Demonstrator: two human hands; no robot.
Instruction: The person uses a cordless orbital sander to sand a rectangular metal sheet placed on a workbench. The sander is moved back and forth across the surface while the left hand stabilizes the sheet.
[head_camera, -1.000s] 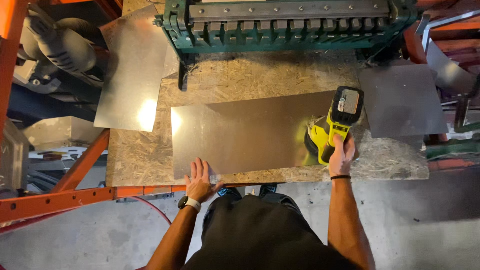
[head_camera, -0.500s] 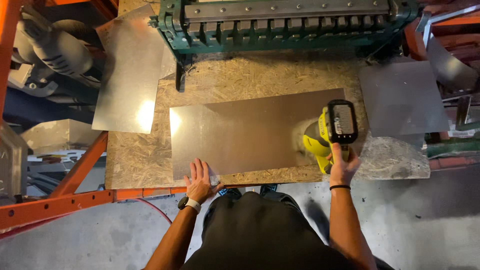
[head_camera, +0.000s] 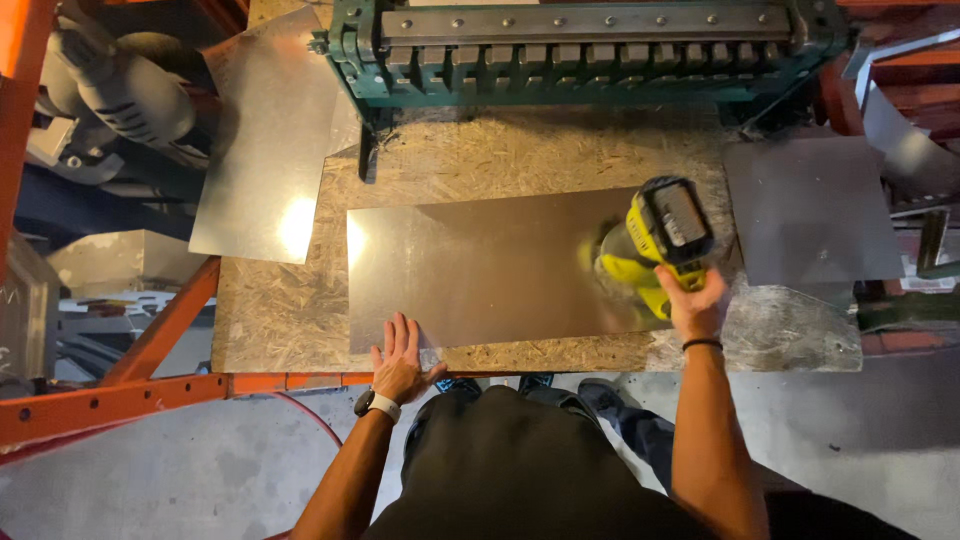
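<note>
We press our left hand (head_camera: 400, 358) flat, fingers spread, on the near edge of the big metal sheet (head_camera: 480, 265), and we think that keeps the sheet from sliding. The sheet lies flat in the middle of the wood board table (head_camera: 460, 160). Our right hand (head_camera: 695, 305) is wrapped tight around the handle of a yellow and black power tool (head_camera: 655, 245), and the tool sits on the right end of the sheet. We think the green metal machine (head_camera: 580, 50) stands at the back so the front stays free for work. We count one power tool, one green machine, and three shiny sheets: the big one, a second sheet (head_camera: 270, 150) hanging off the left side, and a third sheet (head_camera: 810, 210) on the right.
</note>
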